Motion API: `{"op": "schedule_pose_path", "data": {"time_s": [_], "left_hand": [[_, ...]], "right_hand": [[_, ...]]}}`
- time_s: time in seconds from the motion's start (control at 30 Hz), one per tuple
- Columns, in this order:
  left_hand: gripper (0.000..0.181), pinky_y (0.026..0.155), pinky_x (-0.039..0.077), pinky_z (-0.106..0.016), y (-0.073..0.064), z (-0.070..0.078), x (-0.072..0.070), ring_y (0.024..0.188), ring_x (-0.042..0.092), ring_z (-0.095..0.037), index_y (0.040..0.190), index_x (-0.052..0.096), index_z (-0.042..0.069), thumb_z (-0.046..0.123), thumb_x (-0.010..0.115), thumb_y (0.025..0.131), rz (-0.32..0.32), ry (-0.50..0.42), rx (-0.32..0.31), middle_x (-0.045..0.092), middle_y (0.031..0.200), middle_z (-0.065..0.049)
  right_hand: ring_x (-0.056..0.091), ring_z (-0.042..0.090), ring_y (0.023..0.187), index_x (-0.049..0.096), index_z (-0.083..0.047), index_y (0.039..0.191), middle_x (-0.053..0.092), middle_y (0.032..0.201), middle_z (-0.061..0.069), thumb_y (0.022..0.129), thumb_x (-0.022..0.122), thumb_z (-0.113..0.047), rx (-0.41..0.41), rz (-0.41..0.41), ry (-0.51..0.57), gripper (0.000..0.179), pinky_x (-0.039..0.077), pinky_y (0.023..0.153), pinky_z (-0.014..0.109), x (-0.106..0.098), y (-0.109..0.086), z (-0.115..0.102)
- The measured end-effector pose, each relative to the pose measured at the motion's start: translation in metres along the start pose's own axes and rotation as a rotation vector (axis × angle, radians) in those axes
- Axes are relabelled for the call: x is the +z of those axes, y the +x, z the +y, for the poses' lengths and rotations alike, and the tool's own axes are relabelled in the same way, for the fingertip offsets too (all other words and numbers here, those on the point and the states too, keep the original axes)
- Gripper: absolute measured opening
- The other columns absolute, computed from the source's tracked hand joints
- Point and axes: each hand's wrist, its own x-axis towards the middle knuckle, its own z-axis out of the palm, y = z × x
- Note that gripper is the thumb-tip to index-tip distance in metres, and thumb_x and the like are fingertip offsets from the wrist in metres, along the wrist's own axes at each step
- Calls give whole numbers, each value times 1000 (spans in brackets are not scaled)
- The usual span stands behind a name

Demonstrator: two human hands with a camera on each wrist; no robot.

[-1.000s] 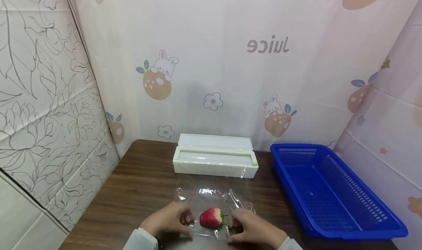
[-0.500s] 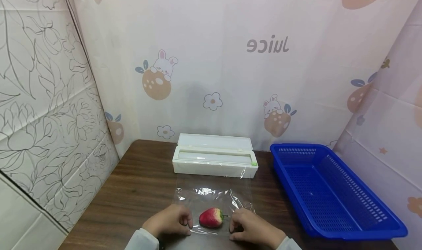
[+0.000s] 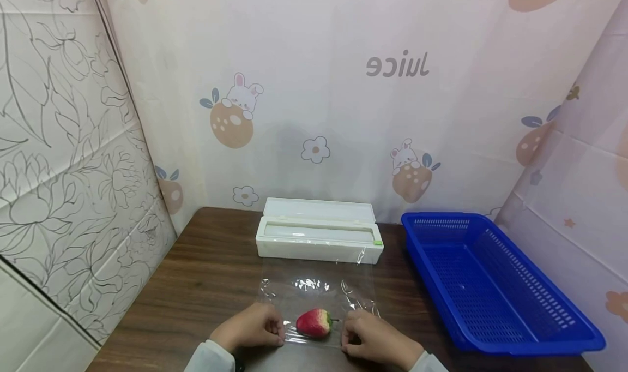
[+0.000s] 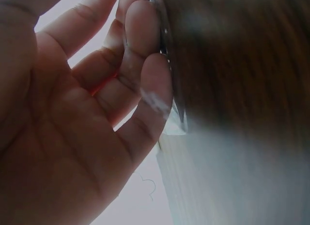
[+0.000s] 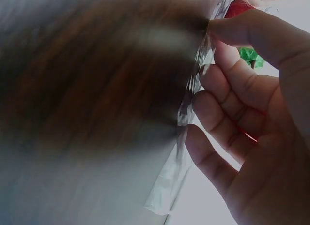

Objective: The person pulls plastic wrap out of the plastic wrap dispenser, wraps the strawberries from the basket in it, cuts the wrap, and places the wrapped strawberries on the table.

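Since a second ago, the near edge of my thin, clear sheet of plastic film (image 3: 338,293) has slid a bit toward twelve o'clock and looks straighter, while my hands have hardly moved.

On the film, right between my hands, lies a fat red strawberry with a yellow top and green leaves (image 3: 312,324). It lies longways from nine to three o'clock: tip toward my left hand (image 3: 251,325), stem toward my right hand (image 3: 378,333). Neither hand touches the strawberry. My right hand is nearer, with the stem just beside its fingers. Both hands pinch the film's near edge, one on each side.

Out at twelve o'clock sits a long white plastic box (image 3: 319,251), lid tipped back. Between two and three is a blue plastic basket with little holes (image 3: 483,301).

Everything stands on a dark brown wooden table (image 3: 196,274).
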Motion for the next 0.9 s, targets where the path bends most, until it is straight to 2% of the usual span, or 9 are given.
{"op": "schedule_pose_path", "data": {"time_s": [0.13,0.23,0.47,0.57,0.63,0.73,0.8,0.9], "left_hand": [[10,51,46,-16,-2,1,-2,58,49,4,71,66,20,19,74,76,1,-12,5,55,63,15],[9,50,47,-15,-2,3,-3,56,50,4,71,66,19,18,73,77,-3,-34,12,56,62,15],[10,51,48,-15,0,8,-8,56,52,2,73,64,18,13,70,79,12,-40,58,57,63,12],[9,52,48,-16,2,9,-8,58,52,1,77,63,17,15,71,79,26,-28,57,58,66,10],[11,56,50,-18,4,10,-6,64,53,-1,84,63,17,21,72,78,45,16,62,60,73,7],[36,69,52,-26,9,17,-1,81,54,-6,100,62,16,38,74,74,80,118,40,61,90,4],[55,77,52,-33,14,23,5,93,53,-10,112,59,18,51,74,70,114,217,19,59,104,3],[76,81,52,-42,26,37,16,102,51,-14,123,53,23,64,73,62,151,387,-16,56,115,3]], "right_hand": [[34,-1,67,52,-31,65,35,71,-19,69,69,-22,-6,2,-53,20,32,53,12,0,2,-2],[32,0,66,49,-29,66,33,70,-18,68,67,-20,-3,4,-49,21,30,52,12,0,2,-3],[37,1,72,50,-27,72,39,76,-17,72,66,-17,21,19,63,19,37,60,15,-1,1,-2],[38,1,74,50,-27,74,41,77,-17,73,65,-15,28,35,107,19,39,62,16,-2,2,-2],[38,1,74,49,-27,74,41,77,-17,74,65,-15,24,48,117,20,39,62,17,-3,2,-3],[38,1,75,49,-26,75,41,78,-16,73,65,-14,15,62,115,20,39,63,17,-2,3,-3],[39,1,75,49,-26,75,42,78,-16,74,65,-14,21,65,116,19,40,63,17,-2,3,-3],[40,2,75,49,-28,75,43,78,-16,76,65,-15,38,62,125,20,40,64,17,-1,4,-3]]}}
